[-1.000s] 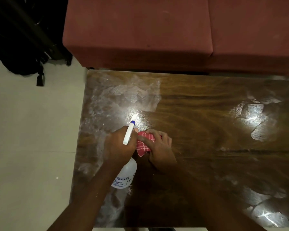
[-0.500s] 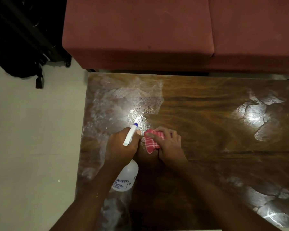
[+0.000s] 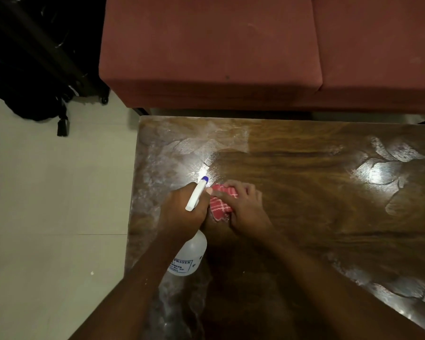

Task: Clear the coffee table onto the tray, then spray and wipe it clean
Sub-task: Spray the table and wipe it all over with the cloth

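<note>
My left hand (image 3: 182, 212) grips a clear spray bottle (image 3: 188, 256) with a white, blue-tipped nozzle, held just above the left part of the wooden coffee table (image 3: 317, 204). Right beside it, my right hand (image 3: 245, 209) holds a crumpled red-and-white checked cloth (image 3: 220, 203) down on the tabletop. The two hands touch each other. Whitish wet film covers the table's left side and patches on the right. No tray is in view.
A red sofa (image 3: 219, 52) stands just beyond the table's far edge. A black bag (image 3: 35, 69) with straps lies on the pale tiled floor (image 3: 47, 217) at the far left. The table's left edge runs close to my left arm.
My right hand has slid the cloth a little to the right and away from me on the tabletop. The left hand keeps hold of the bottle in much the same place.
</note>
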